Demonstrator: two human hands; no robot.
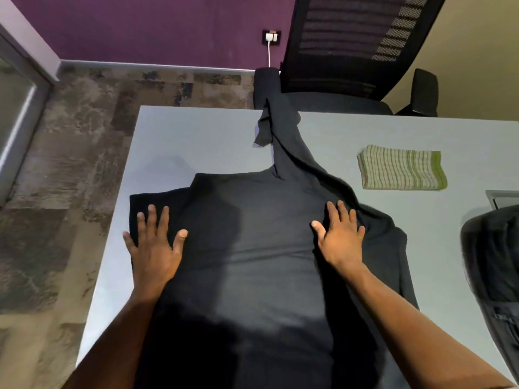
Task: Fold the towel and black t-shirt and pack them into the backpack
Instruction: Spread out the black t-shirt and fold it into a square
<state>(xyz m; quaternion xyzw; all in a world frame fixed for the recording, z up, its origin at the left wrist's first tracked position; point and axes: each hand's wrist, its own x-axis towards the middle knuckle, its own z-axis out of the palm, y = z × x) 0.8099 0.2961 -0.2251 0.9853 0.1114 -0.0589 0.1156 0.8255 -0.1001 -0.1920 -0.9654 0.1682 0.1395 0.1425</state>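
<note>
**T-Shirt Flattening: Hand Placement and Handling**

While both hands are lying flat with fingers spread, the left hand and the right hand are pressing the black t-shirt onto the counter. One part is trailing off the far edge toward the chair. The fabric is looking soft, light and limp; gripping it at the side edges is advisable. The folded towel is lying well apart; the backpack is sitting at the right.
</note>
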